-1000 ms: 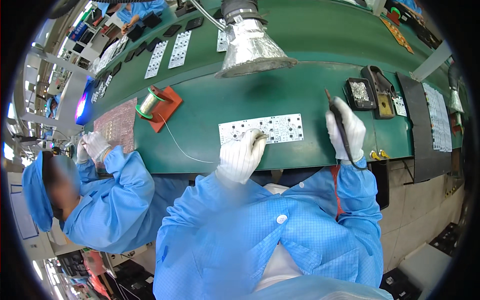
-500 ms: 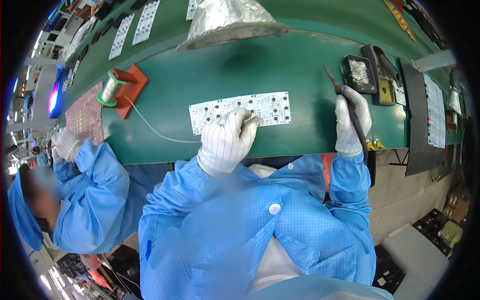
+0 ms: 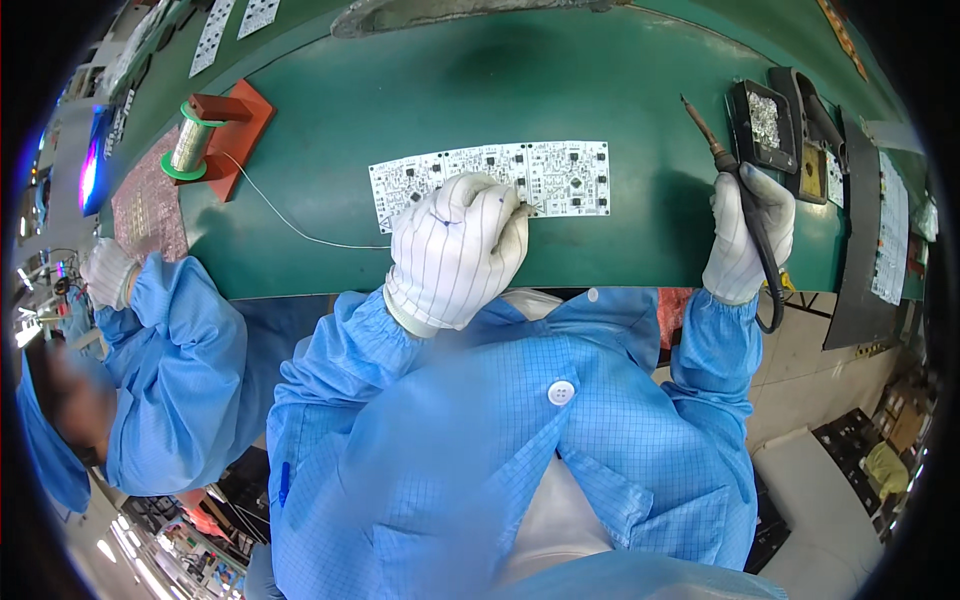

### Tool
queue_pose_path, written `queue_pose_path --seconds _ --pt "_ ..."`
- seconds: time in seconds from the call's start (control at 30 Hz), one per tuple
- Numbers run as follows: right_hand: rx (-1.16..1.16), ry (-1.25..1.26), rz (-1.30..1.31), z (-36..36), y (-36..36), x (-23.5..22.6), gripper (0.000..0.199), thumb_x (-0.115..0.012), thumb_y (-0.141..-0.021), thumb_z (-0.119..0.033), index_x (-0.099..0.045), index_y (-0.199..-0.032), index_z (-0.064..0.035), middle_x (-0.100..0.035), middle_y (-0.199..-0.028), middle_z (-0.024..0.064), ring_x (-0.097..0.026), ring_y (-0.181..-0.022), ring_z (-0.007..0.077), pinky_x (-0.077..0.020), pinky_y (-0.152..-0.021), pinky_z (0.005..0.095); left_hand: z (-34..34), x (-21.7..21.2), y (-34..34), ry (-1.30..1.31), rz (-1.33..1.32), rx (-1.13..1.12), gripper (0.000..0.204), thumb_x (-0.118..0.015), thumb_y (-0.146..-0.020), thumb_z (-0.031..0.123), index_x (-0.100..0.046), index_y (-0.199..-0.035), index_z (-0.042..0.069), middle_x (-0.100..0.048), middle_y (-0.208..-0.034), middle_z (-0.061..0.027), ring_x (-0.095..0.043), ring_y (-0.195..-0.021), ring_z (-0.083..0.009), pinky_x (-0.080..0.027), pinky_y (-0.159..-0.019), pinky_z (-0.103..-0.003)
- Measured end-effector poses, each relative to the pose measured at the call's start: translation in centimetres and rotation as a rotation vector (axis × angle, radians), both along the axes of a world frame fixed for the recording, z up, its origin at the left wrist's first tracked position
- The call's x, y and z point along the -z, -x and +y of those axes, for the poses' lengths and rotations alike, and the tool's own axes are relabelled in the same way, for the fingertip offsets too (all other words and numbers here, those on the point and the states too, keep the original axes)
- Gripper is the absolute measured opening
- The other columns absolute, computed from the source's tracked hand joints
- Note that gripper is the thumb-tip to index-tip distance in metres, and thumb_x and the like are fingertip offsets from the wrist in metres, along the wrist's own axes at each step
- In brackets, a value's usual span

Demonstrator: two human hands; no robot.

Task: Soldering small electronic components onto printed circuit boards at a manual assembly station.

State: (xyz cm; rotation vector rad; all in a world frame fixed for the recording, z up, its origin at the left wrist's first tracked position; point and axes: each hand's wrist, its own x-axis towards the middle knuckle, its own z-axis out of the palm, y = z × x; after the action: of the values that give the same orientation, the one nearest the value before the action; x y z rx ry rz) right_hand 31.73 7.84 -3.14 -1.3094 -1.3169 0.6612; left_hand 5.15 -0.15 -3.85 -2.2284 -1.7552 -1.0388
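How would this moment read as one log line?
Left hand: closed on wire, over circuit board | Right hand: holding soldering iron | Wire spool: on red stand

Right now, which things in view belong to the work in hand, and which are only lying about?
In hand:
black-handled soldering iron, in the white-gloved right hand
thin silvery wire, from the green-flanged spool to the white-gloved left hand
white rectangular circuit board, beneath that hand

Apparently just lying about:
pink bubbled sheet, far left
long orange strip, upper right
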Motion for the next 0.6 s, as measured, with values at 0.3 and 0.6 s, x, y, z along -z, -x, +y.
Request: queue_pose_path --seconds 0.3,0.6 --pt "-0.16 -0.073 0.036 -3.1 1.4 0.3 0.021 -0.066 -0.086 0.001 -0.058 -0.105 -0.0027 -0.062 -0.091 0.0109 -0.06 -0.07 0.0123 -0.0493 -0.064 0.0265 -1.8 -0.3 0.1 0.101 -0.021 0.016 0.02 -0.081 -0.073 0.011 -0.068 -0.088 0.012 -0.068 -0.091 -0.0034 -0.067 -0.078 -0.0201 -0.054 -0.063 -0.032" --pt "-0.55 -0.439 -0.069 -5.4 1.9 2.2 0.03 -0.07 -0.068 0.005 -0.059 -0.095 -0.002 -0.06 -0.067 0.0078 -0.057 -0.051 0.0208 -0.0433 -0.047 0.0328 -1.3 -0.1 -0.5 0.008 0.01 0.073 0.02 -0.08 -0.074 0.011 -0.066 -0.087 0.011 -0.067 -0.09 -0.0025 -0.066 -0.078 -0.0202 -0.053 -0.066 -0.032"
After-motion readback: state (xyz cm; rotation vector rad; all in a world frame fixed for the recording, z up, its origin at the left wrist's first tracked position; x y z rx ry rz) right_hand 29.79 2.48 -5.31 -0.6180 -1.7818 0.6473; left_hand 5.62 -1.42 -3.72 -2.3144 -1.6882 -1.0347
